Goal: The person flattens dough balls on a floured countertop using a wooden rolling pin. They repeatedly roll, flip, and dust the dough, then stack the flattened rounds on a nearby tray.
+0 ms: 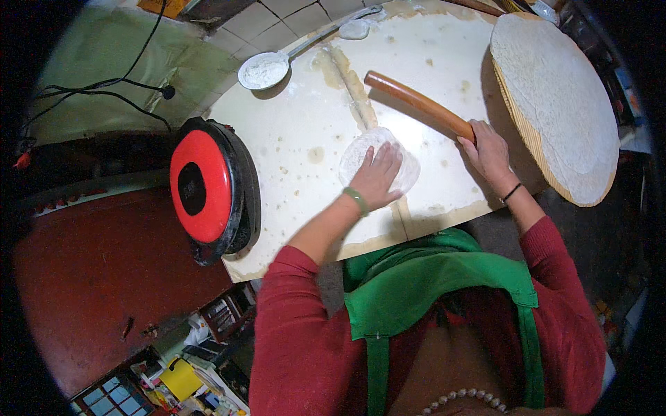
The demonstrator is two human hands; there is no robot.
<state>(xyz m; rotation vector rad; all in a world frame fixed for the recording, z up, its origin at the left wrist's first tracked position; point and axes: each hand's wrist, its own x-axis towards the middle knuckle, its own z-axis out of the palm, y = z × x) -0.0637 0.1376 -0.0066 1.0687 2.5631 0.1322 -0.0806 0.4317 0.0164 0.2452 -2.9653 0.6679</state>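
A flattened round of dough (pixel 355 152) lies on the pale work table (pixel 296 208). On top of it rests my left hand (pixel 377 173), palm down with fingers a little spread, slightly blurred. My right hand (pixel 488 153) grips the near end of a wooden rolling pin (pixel 419 103), whose other end points up and to the left over the table. Beyond the dough, a metal ladle (pixel 263 71) full of white flour lies with its long handle towards the back edge. A small pale lump (pixel 354 29), apparently dough, sits beside that handle.
A red and black electric griddle (pixel 218 187) stands at the table's left end. On the right, large thin flatbreads (pixel 551 93) are stacked on a round woven tray (pixel 523 125) overhanging the table edge. Black cables (pixel 112 86) hang along the wall at the upper left.
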